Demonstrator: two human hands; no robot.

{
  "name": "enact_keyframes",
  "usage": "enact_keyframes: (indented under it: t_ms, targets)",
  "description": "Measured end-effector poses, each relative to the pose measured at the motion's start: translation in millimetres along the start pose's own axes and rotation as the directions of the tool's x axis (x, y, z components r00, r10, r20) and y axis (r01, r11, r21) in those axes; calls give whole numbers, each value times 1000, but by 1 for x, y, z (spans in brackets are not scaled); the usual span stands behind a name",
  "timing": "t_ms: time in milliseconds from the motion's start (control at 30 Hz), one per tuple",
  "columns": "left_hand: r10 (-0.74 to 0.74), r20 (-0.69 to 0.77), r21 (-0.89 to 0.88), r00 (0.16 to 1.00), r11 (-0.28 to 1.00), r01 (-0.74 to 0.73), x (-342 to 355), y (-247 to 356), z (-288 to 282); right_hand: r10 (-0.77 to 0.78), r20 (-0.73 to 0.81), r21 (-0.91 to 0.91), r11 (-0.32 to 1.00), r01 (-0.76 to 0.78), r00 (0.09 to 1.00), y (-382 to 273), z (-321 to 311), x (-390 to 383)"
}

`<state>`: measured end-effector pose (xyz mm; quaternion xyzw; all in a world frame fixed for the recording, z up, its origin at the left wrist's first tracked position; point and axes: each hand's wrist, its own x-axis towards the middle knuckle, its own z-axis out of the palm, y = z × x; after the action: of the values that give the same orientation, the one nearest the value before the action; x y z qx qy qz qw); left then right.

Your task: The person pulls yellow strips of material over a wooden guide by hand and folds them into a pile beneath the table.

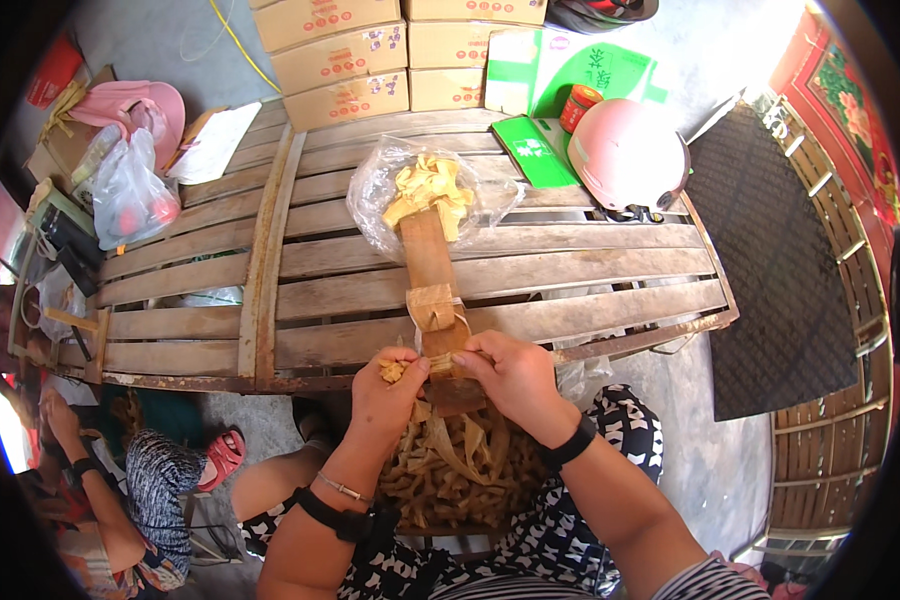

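Observation:
A narrow wooden board (430, 260) runs from the slatted table toward my lap, with a block of folded tan strip (434, 307) bound on it by a pale cord. My left hand (382, 395) is closed around a small crumpled yellow strip (394, 370), its thumb at the board's left edge. From the right, my right hand (518, 380) pinches a thin yellowish strip (440, 362) laid across the board's near end. Below, between my knees, a heap of twisted brownish-yellow strips (460, 470) fills a container whose walls are mostly hidden.
A clear plastic bag (370, 205) with yellow sheets lies under the board's far end. Cartons (345, 60), a pink helmet (625, 155) and a green box (535, 150) stand behind. A white bag (135, 190) sits left. Another person's arm (105, 500) shows lower left.

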<state>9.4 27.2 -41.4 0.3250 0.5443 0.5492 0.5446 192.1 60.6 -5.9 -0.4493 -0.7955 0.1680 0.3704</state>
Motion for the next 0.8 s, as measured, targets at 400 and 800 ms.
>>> enact_keyframes:
  t_ms: [400,800]
  targets:
    - [51,202,150,978,985,-82,-39,37,2,364,557,615,424,-665,747,-26,-16,-16]
    - [399,322,410,859,759,-506,-30,43,-13,286,804,466,240,-851,521,-23,-29,-26]
